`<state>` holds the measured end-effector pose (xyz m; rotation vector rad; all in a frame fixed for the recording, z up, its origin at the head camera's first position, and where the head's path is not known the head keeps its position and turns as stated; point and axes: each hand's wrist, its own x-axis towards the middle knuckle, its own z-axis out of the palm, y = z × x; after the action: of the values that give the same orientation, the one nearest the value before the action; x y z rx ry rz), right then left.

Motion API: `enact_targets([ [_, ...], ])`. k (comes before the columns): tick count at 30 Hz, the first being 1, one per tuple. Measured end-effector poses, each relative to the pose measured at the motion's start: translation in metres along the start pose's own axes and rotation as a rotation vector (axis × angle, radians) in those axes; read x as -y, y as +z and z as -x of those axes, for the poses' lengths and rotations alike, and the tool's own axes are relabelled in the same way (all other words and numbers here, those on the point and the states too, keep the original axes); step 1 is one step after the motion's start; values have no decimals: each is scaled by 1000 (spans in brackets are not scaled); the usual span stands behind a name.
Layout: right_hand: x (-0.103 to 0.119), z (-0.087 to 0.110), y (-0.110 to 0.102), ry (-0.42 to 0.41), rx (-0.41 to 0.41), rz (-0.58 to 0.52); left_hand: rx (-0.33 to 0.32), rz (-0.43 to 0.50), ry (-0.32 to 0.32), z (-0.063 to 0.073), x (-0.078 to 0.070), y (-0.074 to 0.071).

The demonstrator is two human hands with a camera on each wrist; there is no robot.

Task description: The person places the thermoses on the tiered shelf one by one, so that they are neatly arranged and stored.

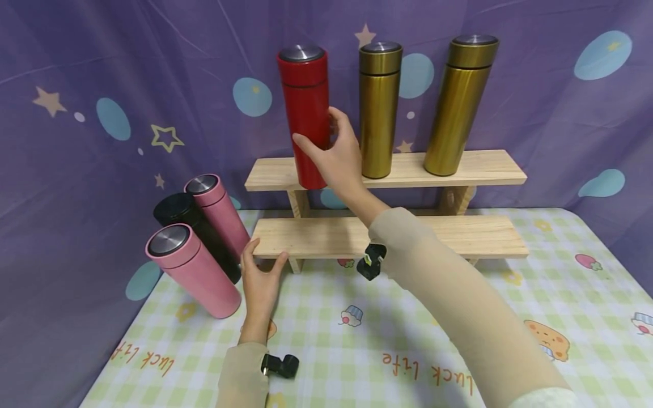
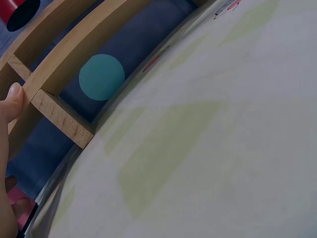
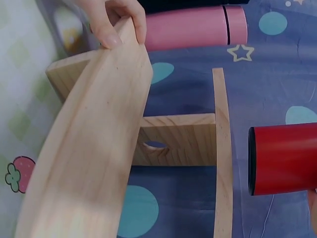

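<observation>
My right hand (image 1: 339, 156) grips a red thermos flask (image 1: 306, 96) around its lower half, thumb in front. The flask stands nearly upright at the left part of the upper board. Its dark base (image 3: 251, 161) shows a gap from the board in the right wrist view. My left hand (image 1: 260, 283) holds the left end of the lower board of the wooden two-step shelf (image 1: 306, 235), thumb at the front edge. Two gold thermos flasks (image 1: 378, 119) stand on the upper board, the right one (image 1: 456, 113) looking tilted.
Left of the shelf, on the checked tablecloth (image 1: 316, 340), stand a pink flask (image 1: 196, 272), a black flask (image 1: 204, 226) and another pink flask (image 1: 219, 209), close together. A purple patterned curtain (image 1: 194, 68) hangs behind the shelf.
</observation>
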<state>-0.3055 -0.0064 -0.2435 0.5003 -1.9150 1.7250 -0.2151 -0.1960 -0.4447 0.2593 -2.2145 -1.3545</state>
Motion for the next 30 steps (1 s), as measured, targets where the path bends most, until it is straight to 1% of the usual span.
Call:
enact_targets([
  [6, 0, -9, 0, 23, 31, 56, 5, 1, 2, 0, 0, 0],
  [17, -4, -19, 2, 38, 71, 137, 8, -7, -6, 1, -1, 0],
  [25, -10, -22, 8, 51, 83, 145, -5, 1, -7, -1, 1, -1],
  [30, -13, -21, 8, 50, 69, 155, 1, 9, -7, -1, 0, 1],
])
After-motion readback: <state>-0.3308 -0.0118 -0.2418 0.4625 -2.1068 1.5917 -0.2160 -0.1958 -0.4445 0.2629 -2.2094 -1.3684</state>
